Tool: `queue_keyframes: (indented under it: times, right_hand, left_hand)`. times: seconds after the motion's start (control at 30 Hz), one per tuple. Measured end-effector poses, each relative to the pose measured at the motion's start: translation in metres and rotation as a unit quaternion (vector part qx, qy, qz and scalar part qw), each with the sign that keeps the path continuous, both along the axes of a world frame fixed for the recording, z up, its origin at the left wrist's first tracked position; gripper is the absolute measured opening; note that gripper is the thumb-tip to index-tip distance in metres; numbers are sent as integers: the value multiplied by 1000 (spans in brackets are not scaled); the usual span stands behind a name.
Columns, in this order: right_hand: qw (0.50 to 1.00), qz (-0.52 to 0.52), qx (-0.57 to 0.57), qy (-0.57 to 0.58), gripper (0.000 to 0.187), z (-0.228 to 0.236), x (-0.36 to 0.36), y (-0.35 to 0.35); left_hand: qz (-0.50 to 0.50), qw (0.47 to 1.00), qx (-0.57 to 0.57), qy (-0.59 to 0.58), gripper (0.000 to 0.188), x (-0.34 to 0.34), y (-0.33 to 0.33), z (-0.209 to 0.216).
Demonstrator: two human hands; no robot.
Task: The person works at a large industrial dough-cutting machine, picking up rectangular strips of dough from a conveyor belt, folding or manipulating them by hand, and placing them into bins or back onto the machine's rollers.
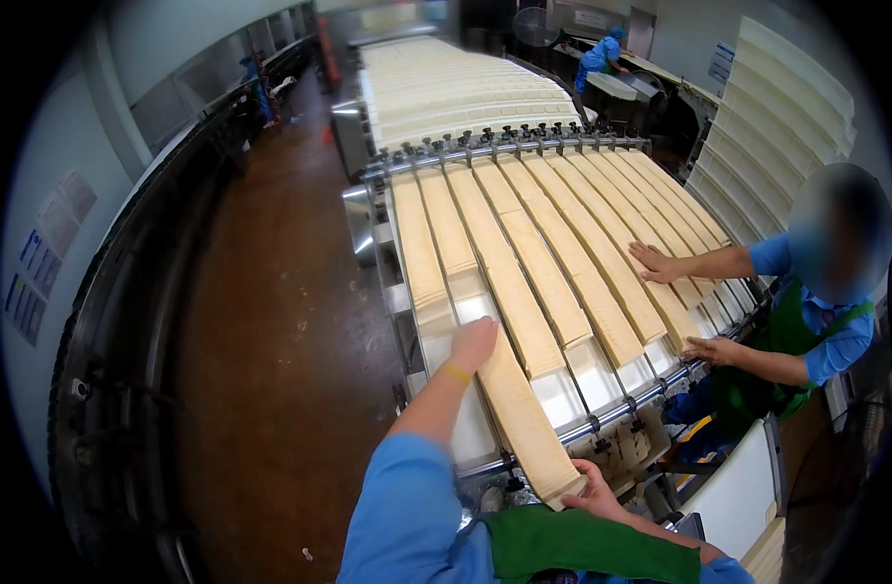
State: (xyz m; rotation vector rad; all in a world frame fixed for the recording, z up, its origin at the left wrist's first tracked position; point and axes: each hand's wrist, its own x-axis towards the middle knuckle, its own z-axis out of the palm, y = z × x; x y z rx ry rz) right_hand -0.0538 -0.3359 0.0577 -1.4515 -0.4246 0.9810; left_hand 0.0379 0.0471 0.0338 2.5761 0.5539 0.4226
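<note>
My left hand (472, 343) lies flat and open on top of a long pale dough strip (520, 409), and my right hand (594, 492) cups the strip's near end from below, where it sticks out past the near edge of the conveyor (601, 425). The strip runs slanted across its lane, not in line with the other dough strips (553, 277) further up the belt. I think the overhanging end is the weak point: soft dough with little under it could sag, stretch or tear if my right hand drops away or I pull too fast. Pressing too hard with my left palm could dent it. The slant could also push it against the neighbouring strip at the belt's near edge. A co-worker's hands (655, 261) rest on strips toward the right edge, well apart from mine.
</note>
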Motion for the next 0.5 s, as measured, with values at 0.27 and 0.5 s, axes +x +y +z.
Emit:
queue_keyframes:
  times: [0.27, 0.5]
  right_hand:
    - [997, -53, 11, 54, 48, -7, 23, 66]
    - [995, -97, -15, -2, 16, -29, 26, 71]
  left_hand:
    - [-90, 974, 176, 111, 19, 62, 68, 0]
    - [-34, 998, 33, 51, 19, 49, 66, 17]
